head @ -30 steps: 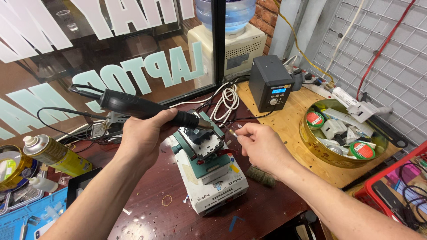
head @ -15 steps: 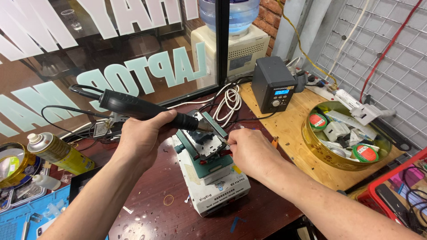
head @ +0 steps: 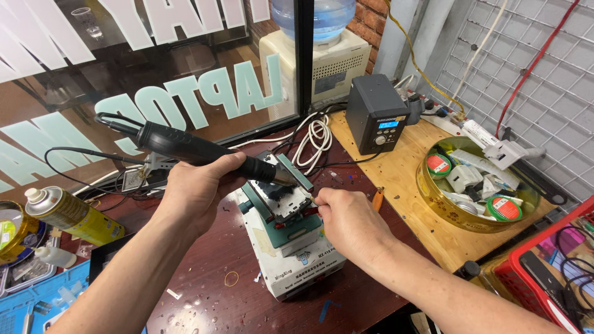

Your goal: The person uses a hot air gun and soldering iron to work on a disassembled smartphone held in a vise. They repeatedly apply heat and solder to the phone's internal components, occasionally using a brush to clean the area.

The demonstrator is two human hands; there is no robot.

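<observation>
**Hot-air handpiece over clamped board, right hand now at the fixture**

Change from the earlier frames: one second ago the right hand (head: 352,226) was held clear of the fixture, out to its right, pinching a thin tool. It has since moved in to the fixture's right edge, with the fingertips at the board. The left hand (head: 198,188) and its handpiece have kept nearly the same position and tilt.

Left hand: closed around the black hot-air handpiece (head: 204,150), gripping it near the front of the barrel. The handpiece lies at a shallow downward slope, with the metal nozzle just above the circuit board (head: 286,201). Its black cable leaves the rear end toward the left.

Right hand: fingers curled and pinched together on a thin metal tool whose tip meets the board's right edge. The tool is too small to identify.

The circuit board is small and dark, with pale metal patches. It sits flat in the green clamp fixture (head: 281,218), which stands on a white box (head: 297,263) on the dark red table (head: 216,291).

Nearby: a black control station (head: 375,114) with a lit blue display, behind and to the right; a round gold tin (head: 433,198) of parts at right; a yellow spray can (head: 71,216) at left.
</observation>
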